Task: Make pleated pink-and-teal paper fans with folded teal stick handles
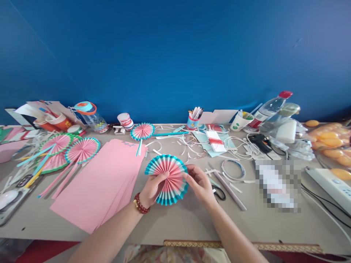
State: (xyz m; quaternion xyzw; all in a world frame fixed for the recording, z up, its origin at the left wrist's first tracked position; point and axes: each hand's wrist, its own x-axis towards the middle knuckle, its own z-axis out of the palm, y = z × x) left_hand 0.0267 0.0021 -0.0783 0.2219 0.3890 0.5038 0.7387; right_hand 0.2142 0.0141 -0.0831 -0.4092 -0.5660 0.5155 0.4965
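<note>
A pleated paper fan (171,188) in pink, white and teal is spread nearly into a full circle in front of me, above the table. My left hand (155,186) grips it at the left, thumb pressed near its centre and the other fingers hidden behind. At the fan's right edge, my right hand (199,182) pinches the folds between thumb and fingers. Pink paper sheets (95,182) lie stacked to the left. Just right of my right hand are black-handled scissors (220,193), partly hidden, and a pale stick-like rod (230,190).
Finished-looking paper fans (83,149) with strip handles lie at the left, and a small one (142,131) at the back. Behind stand a water bottle (91,117), a pen cup (193,120) and a plastic bottle (270,109). A power strip (333,186) and cables are at the right.
</note>
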